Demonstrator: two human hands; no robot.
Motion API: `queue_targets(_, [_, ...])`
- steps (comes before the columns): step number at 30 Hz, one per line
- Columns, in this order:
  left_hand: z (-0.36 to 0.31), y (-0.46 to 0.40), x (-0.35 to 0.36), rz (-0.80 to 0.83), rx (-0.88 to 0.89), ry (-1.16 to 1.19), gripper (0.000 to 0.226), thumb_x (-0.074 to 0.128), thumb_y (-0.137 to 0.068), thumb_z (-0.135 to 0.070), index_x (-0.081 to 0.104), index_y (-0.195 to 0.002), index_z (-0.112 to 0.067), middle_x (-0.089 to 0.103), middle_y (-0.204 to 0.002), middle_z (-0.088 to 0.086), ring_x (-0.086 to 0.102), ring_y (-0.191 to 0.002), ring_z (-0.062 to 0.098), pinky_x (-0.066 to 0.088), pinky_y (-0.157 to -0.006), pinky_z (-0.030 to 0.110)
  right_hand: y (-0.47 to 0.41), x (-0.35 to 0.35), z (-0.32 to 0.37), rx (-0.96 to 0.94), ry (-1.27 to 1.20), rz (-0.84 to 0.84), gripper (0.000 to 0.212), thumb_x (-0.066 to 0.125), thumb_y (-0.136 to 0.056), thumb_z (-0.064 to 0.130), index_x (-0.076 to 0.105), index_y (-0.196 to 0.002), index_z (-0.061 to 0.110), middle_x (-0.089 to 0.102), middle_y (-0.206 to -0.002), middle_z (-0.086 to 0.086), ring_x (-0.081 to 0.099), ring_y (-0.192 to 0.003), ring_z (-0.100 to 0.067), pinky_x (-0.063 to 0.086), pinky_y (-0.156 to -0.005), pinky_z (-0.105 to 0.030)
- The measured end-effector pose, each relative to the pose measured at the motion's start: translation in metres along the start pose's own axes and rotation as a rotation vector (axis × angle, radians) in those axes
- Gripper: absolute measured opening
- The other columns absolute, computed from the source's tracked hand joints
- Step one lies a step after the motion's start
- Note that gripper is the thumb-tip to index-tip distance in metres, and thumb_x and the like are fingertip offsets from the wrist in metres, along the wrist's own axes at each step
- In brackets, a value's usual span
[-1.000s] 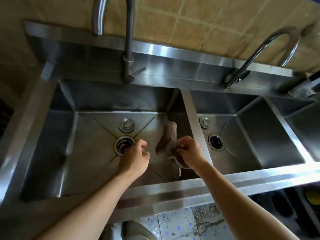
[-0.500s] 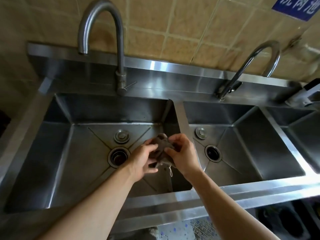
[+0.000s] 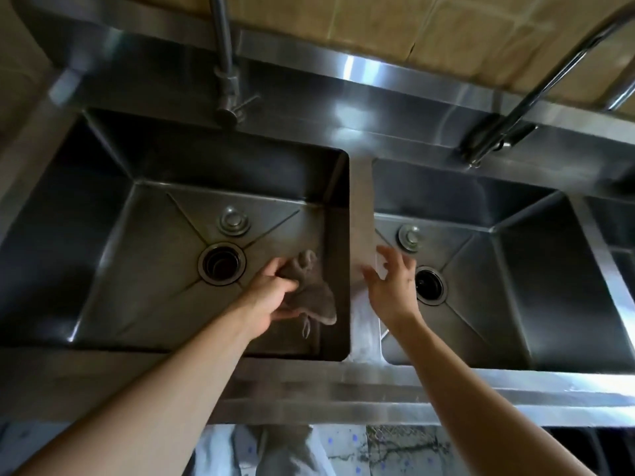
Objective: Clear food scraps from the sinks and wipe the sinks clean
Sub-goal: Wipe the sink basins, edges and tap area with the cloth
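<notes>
Gripping a crumpled grey-brown cloth (image 3: 309, 290), the left hand (image 3: 271, 297) was found low inside the left sink (image 3: 103, 255), fingers curled round the fabric, just right of that basin's open drain (image 3: 221, 264). One loose flap of the cloth hung toward the basin's right wall, with a short loop dangling beneath it. A round stopper (image 3: 234, 221) lay on the basin floor just behind the drain. The right hand (image 3: 391, 286) held nothing; its fingers were spread and straight, over the steel divider (image 3: 360, 207) between the basins and the near-left part of the right sink (image 3: 532, 286). Whether the fingertips touched the divider could not be determined, owing to blur. The right sink showed its own drain (image 3: 429, 286) and stopper (image 3: 409, 237). Two faucets (image 3: 225, 63) (image 3: 536, 87) rose from the rear ledge, against a tiled wall (image 3: 446, 25). No scraps were discernible in either basin.
</notes>
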State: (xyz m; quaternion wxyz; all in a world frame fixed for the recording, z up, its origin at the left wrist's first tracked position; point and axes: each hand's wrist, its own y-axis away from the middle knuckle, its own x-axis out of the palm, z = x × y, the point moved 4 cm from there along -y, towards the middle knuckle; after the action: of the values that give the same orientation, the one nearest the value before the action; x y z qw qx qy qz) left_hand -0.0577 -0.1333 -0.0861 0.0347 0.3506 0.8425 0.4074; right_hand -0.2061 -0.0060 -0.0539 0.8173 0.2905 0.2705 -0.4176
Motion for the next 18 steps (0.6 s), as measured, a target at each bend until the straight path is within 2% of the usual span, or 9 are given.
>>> queue_targets(3, [0.015,-0.017,-0.002,-0.031,-0.022,-0.258,0.031,0.050,-0.090,0.004,0.056,-0.093,-0.026,0.061,-0.104,0.009,0.058,-0.095,0.029,0.050,-0.073,0.037,-0.009,0.010,-0.020,0.096,0.061,0.082,0.049,0.047,-0.097,0.024,0.032,-0.144,0.026,0.039,-0.137,-0.008,0.050,-0.101,-0.020,0.039,-0.083,-0.023])
queue_targets(6, [0.027,-0.026,0.009,0.066,-0.098,-0.383,0.030,0.054,-0.088,0.004,0.057,-0.102,-0.022,0.062,-0.101,0.011,0.058,-0.098,0.029,0.047,-0.085,0.039,-0.011,0.023,-0.028,0.164,0.063,0.121,0.051,0.036,-0.099,0.027,0.020,-0.147,0.035,0.055,-0.125,-0.013,0.056,-0.083,-0.020,0.041,-0.069,-0.023])
queue_targets(7, [0.033,-0.027,0.015,0.125,-0.142,-0.375,0.032,0.055,-0.087,0.005,0.058,-0.107,-0.020,0.063,-0.103,0.012,0.059,-0.099,0.030,0.048,-0.088,0.039,-0.009,0.027,-0.030,0.178,0.051,0.121,0.052,0.035,-0.100,0.028,0.016,-0.147,0.038,0.058,-0.121,-0.014,0.058,-0.079,-0.021,0.044,-0.069,-0.024])
queue_targets(9, [0.047,-0.027,0.028,0.251,-0.236,-0.303,0.042,0.059,-0.083,0.010,0.057,-0.115,-0.016,0.065,-0.104,0.013,0.061,-0.099,0.030,0.050,-0.089,0.039,-0.003,0.033,-0.035,0.182,0.041,0.078,0.052,0.032,-0.101,0.032,0.011,-0.148,0.041,0.059,-0.122,-0.018,0.061,-0.091,-0.033,0.047,-0.078,-0.032])
queue_targets(11, [0.060,-0.031,0.039,0.294,-0.249,-0.344,0.051,0.062,-0.079,0.012,0.052,-0.121,-0.014,0.063,-0.110,0.014,0.060,-0.104,0.030,0.050,-0.090,0.038,0.001,0.037,-0.035,0.174,0.094,0.025,0.052,0.030,-0.101,0.034,0.010,-0.149,0.040,0.059,-0.123,-0.023,0.059,-0.103,-0.042,0.046,-0.087,-0.042])
queue_targets(15, [0.074,-0.054,0.053,0.201,-0.059,-0.740,0.037,0.053,-0.090,-0.003,0.044,-0.126,-0.003,0.053,-0.124,0.017,0.053,-0.113,0.031,0.043,-0.089,0.032,0.001,0.042,-0.033,0.152,0.240,-0.075,0.052,0.029,-0.101,0.035,0.011,-0.150,0.038,0.061,-0.119,-0.023,0.060,-0.099,-0.043,0.045,-0.084,-0.044])
queue_targets(17, [0.083,-0.066,0.052,0.207,-0.042,-0.901,0.029,0.046,-0.094,-0.009,0.040,-0.123,-0.007,0.046,-0.122,0.011,0.049,-0.111,0.027,0.038,-0.085,0.023,0.004,0.042,-0.033,0.116,0.270,-0.100,0.051,0.028,-0.102,0.035,0.011,-0.150,0.038,0.062,-0.118,-0.020,0.061,-0.097,-0.041,0.046,-0.081,-0.043])
queue_targets(18, [0.089,-0.072,0.051,0.219,-0.049,-0.942,0.031,0.044,-0.096,-0.012,0.039,-0.126,-0.009,0.046,-0.125,0.010,0.048,-0.113,0.026,0.038,-0.089,0.023,0.005,0.042,-0.033,0.105,0.280,-0.107,0.051,0.028,-0.102,0.036,0.011,-0.150,0.038,0.062,-0.117,-0.019,0.061,-0.096,-0.040,0.046,-0.080,-0.043])
